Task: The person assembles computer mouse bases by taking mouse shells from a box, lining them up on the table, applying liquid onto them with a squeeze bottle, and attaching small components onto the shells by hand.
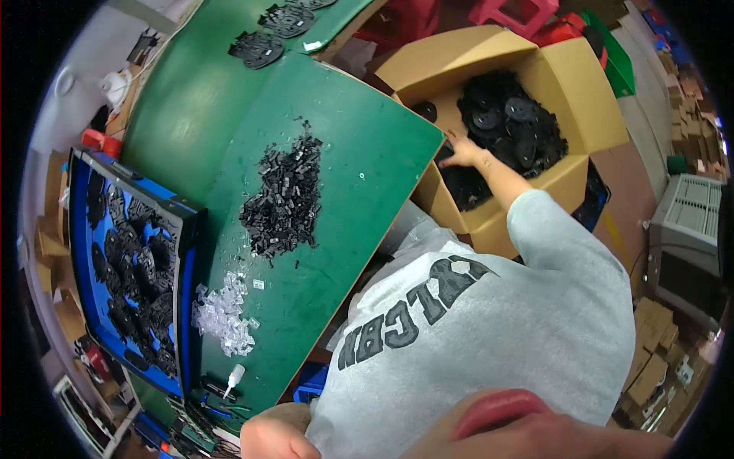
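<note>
Presumably retrieval: right hand at left edge of carton, grip indeterminable; left hand likewise. Next likely requires grasping black parts.

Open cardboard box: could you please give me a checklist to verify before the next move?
1. Cardboard box open: ok, flaps are spread.
2. Right hand at the box: ok.
3. Right hand's grip on a part: cannot tell.
4. Clear plastic pieces apart from small black pieces on the green table: ok, separate heaps.
5. Black parts in the blue tray neatly ordered: not ok, jumbled.
</note>
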Demonstrator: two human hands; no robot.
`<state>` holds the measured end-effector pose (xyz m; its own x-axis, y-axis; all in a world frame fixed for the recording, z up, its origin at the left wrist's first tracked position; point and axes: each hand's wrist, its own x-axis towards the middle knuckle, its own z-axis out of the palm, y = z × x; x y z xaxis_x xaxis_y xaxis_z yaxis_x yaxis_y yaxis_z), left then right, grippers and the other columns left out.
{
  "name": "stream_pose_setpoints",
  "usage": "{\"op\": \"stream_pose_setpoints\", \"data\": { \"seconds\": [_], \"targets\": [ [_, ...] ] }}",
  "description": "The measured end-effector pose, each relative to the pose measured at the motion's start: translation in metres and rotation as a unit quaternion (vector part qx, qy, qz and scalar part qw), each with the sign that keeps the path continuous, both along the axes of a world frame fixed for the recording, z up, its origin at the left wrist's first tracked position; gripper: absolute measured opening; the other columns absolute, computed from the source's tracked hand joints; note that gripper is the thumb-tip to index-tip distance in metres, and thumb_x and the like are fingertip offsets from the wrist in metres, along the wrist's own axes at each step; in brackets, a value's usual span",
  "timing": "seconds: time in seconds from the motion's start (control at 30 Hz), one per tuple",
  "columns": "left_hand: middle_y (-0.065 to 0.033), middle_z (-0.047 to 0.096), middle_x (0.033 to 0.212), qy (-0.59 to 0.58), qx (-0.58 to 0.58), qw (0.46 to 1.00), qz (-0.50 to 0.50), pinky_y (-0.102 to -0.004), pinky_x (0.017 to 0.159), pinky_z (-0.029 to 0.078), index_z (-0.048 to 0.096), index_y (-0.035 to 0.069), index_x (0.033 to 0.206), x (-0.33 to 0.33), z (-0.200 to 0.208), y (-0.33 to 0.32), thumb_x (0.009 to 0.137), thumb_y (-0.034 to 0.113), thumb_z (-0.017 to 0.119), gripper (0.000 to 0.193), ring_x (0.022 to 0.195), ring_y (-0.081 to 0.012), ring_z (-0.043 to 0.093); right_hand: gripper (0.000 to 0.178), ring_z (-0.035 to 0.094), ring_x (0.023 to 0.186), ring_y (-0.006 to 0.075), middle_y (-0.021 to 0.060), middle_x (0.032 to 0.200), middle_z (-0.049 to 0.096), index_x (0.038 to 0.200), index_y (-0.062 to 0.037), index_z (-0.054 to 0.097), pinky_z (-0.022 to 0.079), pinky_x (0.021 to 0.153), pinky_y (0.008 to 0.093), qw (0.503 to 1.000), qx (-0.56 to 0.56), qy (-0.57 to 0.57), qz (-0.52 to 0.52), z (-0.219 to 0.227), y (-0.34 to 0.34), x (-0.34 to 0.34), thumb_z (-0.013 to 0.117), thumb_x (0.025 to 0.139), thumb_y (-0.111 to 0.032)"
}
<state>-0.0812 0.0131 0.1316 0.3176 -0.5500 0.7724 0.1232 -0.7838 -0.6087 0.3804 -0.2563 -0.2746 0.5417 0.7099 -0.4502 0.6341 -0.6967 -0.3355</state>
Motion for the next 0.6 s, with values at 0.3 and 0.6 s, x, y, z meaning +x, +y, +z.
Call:
{"op": "stream_pose_setpoints", "data": {
  "seconds": [0.3, 0.6],
  "targets": [
    [-0.0165, 0.062, 0.074, 0.022, -0.490, 0.870, 0.052, -0.0337, 0.043, 0.048, 0.041, -0.004, 0.105, 0.016, -0.106, -0.039, 0.089, 0.016, 0.048, 0.027, 0.054, -0.0272, 0.060, 0.115, 0.018, 0.133, 0.0417, 0.0295, 0.142, 0.018, 0.140, -0.0076, 0.023, 0.022, 0.109, 0.0421, 0.972, -0.090, 0.198, 0.084, 0.054, 0.006, -0.003, 0.074, 0.053, -0.064],
    [-0.0066, 0.066, 0.075, 0.151, -0.572, 0.800, 0.099, -0.0305, 0.053, 0.051, 0.056, 0.004, 0.095, 0.016, -0.137, -0.048, 0.072, -0.004, 0.054, 0.023, 0.058, -0.0195, 0.063, 0.130, 0.041, 0.122, 0.0362, 0.0248, 0.134, 0.039, 0.136, 0.0034, 0.018, 0.036, 0.101, 0.0402, 0.910, -0.272, 0.090, 0.299, 0.096, 0.000, -0.041, 0.086, 0.039, -0.048]
  ]
}}
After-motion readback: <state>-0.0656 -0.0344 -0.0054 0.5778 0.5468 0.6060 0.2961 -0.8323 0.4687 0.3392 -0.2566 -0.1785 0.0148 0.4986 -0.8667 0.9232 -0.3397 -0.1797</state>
